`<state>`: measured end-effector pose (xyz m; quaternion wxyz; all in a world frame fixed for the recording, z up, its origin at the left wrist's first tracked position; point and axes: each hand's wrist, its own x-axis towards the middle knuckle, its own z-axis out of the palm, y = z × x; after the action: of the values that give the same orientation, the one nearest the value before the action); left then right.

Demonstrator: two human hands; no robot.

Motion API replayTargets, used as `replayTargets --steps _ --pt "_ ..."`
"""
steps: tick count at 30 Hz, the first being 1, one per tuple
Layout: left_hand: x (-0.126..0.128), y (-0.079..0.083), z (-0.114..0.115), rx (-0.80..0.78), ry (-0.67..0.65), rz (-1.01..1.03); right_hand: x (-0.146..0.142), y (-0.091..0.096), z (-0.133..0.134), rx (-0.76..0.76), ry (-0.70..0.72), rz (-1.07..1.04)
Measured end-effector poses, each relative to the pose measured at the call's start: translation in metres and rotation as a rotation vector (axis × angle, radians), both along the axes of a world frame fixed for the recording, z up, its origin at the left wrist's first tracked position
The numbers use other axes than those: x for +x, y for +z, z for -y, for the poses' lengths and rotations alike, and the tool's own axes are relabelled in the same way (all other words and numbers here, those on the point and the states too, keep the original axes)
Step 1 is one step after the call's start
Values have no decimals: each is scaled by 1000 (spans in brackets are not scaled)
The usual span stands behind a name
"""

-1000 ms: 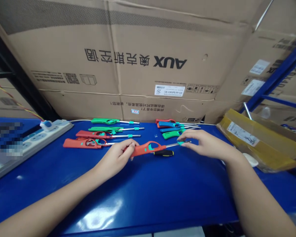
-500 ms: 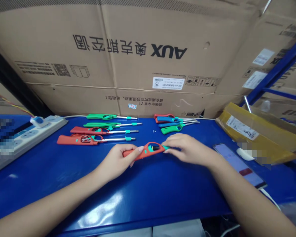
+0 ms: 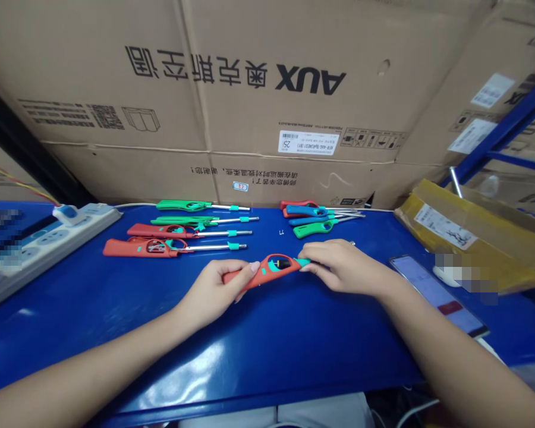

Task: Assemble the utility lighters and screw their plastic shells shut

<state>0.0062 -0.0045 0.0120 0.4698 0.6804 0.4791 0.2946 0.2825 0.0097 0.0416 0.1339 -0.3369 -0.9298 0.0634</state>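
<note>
The left hand (image 3: 218,291) grips a red utility lighter (image 3: 259,278) above the blue table (image 3: 267,351); the right hand (image 3: 345,267) pinches the green collar (image 3: 303,261) between its fingers (image 3: 316,253).

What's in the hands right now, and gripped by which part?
A red lighter: the left hand grips its handle end; the right hand pinches the teal collar at its front.

A large cardboard panel (image 3: 232,119) is standing behind the blue table (image 3: 258,351), its AUX lettering (image 3: 311,79) showing upside down. On the left, a white power strip (image 3: 53,236) is lying with a plug (image 3: 70,215) sitting in it. On the right, a phone (image 3: 439,297) is resting near a box (image 3: 494,245) wrapped in yellow tape.
</note>
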Motion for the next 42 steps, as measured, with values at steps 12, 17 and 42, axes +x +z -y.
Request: replayTargets --steps 12,17,42 --pt "-3 0 -6 81 6 -2 0 -5 4 338 30 -44" --pt "-2 -5 -5 205 5 -38 -6 -18 -3 226 -45 -30" --pt "130 5 -116 921 -271 -772 12 -20 -29 247 -767 36"
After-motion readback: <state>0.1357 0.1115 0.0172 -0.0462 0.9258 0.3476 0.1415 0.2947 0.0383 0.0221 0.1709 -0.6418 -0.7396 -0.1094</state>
